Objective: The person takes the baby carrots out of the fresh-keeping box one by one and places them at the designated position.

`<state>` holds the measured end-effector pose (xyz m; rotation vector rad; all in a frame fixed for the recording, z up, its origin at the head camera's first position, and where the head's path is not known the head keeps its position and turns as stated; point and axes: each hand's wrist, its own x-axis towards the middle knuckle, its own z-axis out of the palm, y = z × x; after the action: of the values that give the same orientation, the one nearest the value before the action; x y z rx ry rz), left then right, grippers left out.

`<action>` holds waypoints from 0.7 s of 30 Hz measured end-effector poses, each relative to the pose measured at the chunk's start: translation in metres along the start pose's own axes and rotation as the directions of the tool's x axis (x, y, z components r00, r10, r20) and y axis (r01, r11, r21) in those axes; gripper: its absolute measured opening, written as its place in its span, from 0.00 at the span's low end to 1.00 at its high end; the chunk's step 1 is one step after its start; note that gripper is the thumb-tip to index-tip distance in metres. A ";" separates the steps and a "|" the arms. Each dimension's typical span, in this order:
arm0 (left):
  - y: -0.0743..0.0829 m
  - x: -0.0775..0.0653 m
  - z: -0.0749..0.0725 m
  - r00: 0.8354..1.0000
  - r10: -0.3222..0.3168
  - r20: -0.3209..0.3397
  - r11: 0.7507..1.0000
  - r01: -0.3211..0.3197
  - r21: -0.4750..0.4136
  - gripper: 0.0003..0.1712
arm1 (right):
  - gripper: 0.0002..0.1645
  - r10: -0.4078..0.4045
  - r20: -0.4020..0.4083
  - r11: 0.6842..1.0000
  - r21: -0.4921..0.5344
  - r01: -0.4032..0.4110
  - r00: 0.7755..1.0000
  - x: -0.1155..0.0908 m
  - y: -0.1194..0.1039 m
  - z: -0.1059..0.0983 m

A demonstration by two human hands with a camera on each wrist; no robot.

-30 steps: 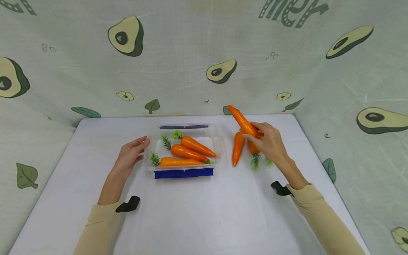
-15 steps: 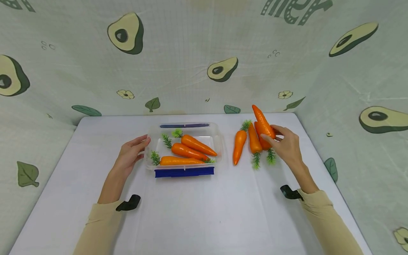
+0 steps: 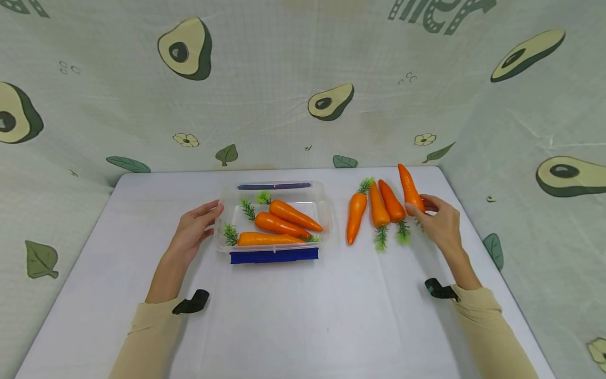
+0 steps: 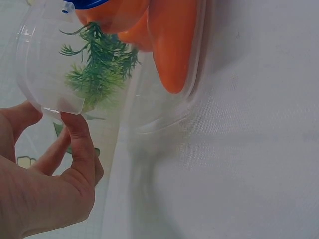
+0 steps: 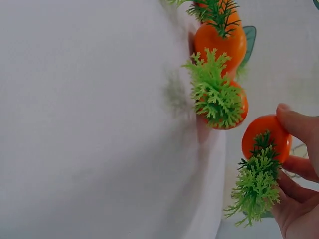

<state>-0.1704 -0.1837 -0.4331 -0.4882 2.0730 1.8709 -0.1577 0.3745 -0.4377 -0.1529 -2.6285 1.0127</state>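
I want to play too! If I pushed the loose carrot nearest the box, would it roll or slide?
That carrot would probably roll, because its body looks round, and likely in a curve, since it narrows to a tip. Its feathery green top might drag and bend. Its shiny skin could make it slippery.

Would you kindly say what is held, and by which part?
The right hand holds a carrot by its thick end; the left hand touches the box rim.

Clear plastic container (image 3: 326, 210) with blue clips, lidless, held at its left end by the left hand (image 3: 193, 227), orange carrots (image 3: 283, 227) lying inside, one glossy carrot (image 3: 410, 188) tip-away in the right hand (image 3: 441, 221), three leafy-topped carrots (image 3: 380, 205) lying between.
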 end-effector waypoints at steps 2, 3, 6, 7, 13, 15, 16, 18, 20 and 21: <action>0.000 0.000 -0.001 1.000 -0.002 -0.002 1.000 0.002 -0.002 0.43 | 0.36 0.026 0.015 0.999 -0.023 -0.025 1.000 -0.001 0.005 -0.001; 0.000 0.000 -0.001 1.000 -0.002 -0.003 1.000 0.002 -0.003 0.43 | 0.37 0.035 0.022 0.999 -0.037 -0.034 0.999 -0.002 0.007 -0.001; 0.001 -0.001 -0.001 1.000 0.001 -0.002 1.000 -0.001 -0.004 0.43 | 0.38 0.056 0.049 0.996 -0.074 -0.052 0.997 -0.005 0.012 -0.002; 0.001 -0.001 -0.001 1.000 0.003 -0.001 1.000 -0.003 -0.006 0.43 | 0.38 0.061 0.061 0.995 -0.084 -0.055 0.996 -0.005 0.014 -0.002; 0.003 -0.003 0.000 1.000 0.013 0.008 1.000 -0.013 -0.009 0.42 | 0.40 0.091 0.119 0.989 -0.125 -0.076 0.989 -0.005 0.020 -0.001; 0.003 -0.003 0.000 1.000 0.013 0.007 1.000 -0.013 -0.009 0.42 | 0.40 0.094 0.132 0.989 -0.127 -0.078 0.987 -0.004 0.021 0.000; 0.002 -0.003 0.000 1.000 0.014 0.007 1.000 -0.014 -0.009 0.42 | 0.40 0.098 0.140 0.988 -0.129 -0.080 0.985 -0.004 0.020 0.000; 0.002 -0.003 -0.001 1.000 0.015 0.007 1.000 -0.015 -0.010 0.42 | 0.40 0.101 0.158 0.988 -0.135 -0.080 0.982 -0.003 0.020 0.000; 0.001 -0.002 -0.001 1.000 0.019 0.006 1.000 -0.019 -0.011 0.43 | 0.40 0.106 0.179 0.986 -0.145 -0.080 0.978 -0.002 0.020 0.000; 0.000 -0.002 -0.002 1.000 0.021 0.006 1.000 -0.021 -0.011 0.43 | 0.40 0.107 0.187 0.986 -0.150 -0.080 0.976 -0.002 0.020 0.000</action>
<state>-0.1685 -0.1853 -0.4318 -0.4640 2.0727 1.8945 -0.1562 0.3891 -0.4518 -0.2229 -2.8974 0.9119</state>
